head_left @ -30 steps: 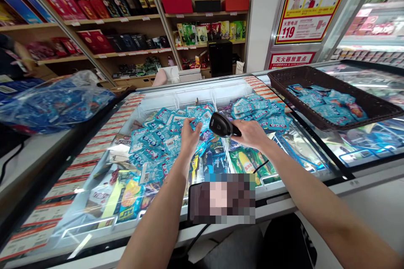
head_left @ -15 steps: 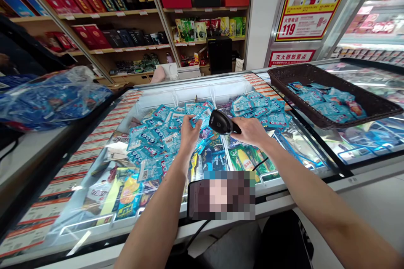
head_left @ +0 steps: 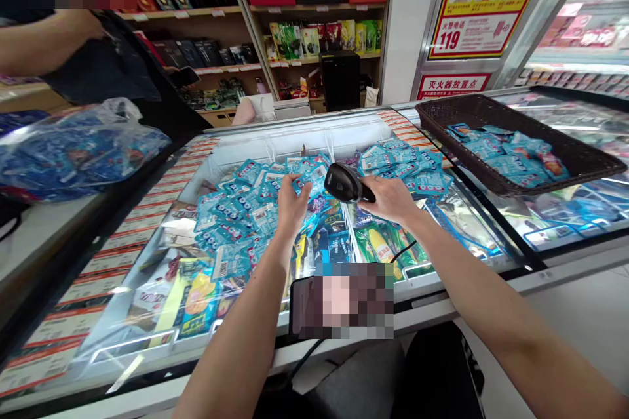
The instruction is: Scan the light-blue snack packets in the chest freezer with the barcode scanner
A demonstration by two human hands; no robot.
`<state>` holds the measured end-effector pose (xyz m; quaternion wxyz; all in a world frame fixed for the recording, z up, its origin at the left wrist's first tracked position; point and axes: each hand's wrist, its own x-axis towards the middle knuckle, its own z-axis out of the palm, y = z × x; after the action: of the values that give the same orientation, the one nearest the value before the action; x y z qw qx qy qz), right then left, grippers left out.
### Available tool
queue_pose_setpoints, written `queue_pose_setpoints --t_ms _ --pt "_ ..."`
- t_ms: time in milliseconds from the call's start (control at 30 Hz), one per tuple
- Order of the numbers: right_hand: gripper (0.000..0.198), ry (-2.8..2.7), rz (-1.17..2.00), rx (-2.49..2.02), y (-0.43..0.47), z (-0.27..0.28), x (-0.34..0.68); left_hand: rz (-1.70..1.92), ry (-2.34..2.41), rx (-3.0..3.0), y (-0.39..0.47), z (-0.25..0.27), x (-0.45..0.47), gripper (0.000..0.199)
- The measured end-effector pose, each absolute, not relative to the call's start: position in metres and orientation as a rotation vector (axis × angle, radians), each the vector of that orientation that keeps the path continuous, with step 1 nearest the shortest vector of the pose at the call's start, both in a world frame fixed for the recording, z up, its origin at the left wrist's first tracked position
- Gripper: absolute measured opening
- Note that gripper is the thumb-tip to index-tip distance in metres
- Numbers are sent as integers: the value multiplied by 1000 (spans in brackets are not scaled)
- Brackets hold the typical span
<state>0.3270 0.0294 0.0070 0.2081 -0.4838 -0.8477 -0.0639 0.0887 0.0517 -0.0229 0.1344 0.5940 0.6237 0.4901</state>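
My left hand [head_left: 293,201] pinches the edge of a small blue packet [head_left: 316,176] between thumb and fingers, with the packet's printed label facing up. Wrapped around the handle of a black barcode scanner [head_left: 344,183], my right hand [head_left: 393,199] holds its head just right of that packet. Many like packets [head_left: 230,212] lie spread on the freezer's glass top to the left of my left hand. A second pile of blue packets [head_left: 405,166] sits beyond my right hand.
A brown basket [head_left: 528,191] with more blue packets stands at the right. At the front edge lies a phone [head_left: 301,306], its screen partly blurred. A clear plastic bag [head_left: 98,150] of blue packets is at the left. Another person's arm [head_left: 44,42] shows behind it.
At the far left, the other person has moved further into view, with an arm and a dark phone-like object now showing. My hands, the scanner and the packet stay almost in place.
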Motion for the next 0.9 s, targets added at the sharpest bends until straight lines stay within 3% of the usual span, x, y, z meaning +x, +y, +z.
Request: queue_pose_setpoints --t_ms 533,900 --pt "34 -2340 -217 -1419 32 5 332 820 2303 2346 26 10 70 39" --pt "35 -2345 -241 -1433 29 7 334 277 1802 2937 -45 -10 56 54"
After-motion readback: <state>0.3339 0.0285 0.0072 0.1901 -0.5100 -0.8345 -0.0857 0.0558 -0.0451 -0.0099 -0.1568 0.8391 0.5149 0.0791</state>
